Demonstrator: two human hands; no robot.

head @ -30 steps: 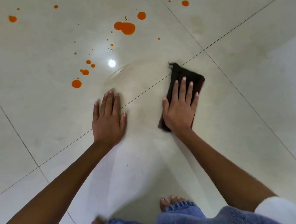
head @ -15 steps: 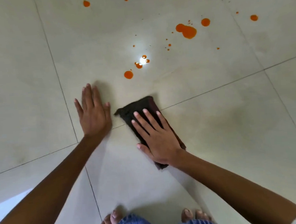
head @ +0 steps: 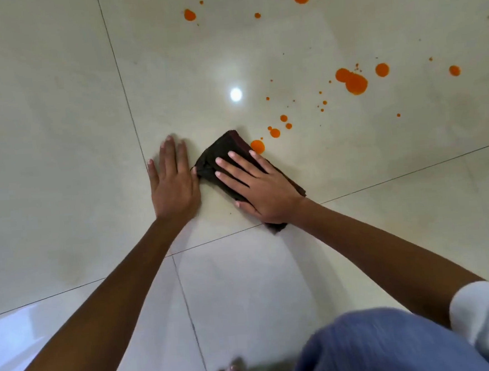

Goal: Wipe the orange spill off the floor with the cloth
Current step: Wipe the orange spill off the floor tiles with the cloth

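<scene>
The cloth [head: 226,146] is a dark brown, almost black pad folded into an oblong, with a reddish edge at its far end. It lies on the pale tiled floor [head: 60,140] under the right hand [head: 264,189], which presses it flat with straight, spread fingers. The far end of the cloth juts past the fingertips, and a corner pokes out beneath the wrist. The left hand [head: 173,184] rests flat and relaxed on the floor, its thumb just beside the cloth's corner. The orange spill [head: 356,84] is scattered as round drops beyond and right of the right hand. The nearest drop [head: 257,146] touches the cloth's edge.
</scene>
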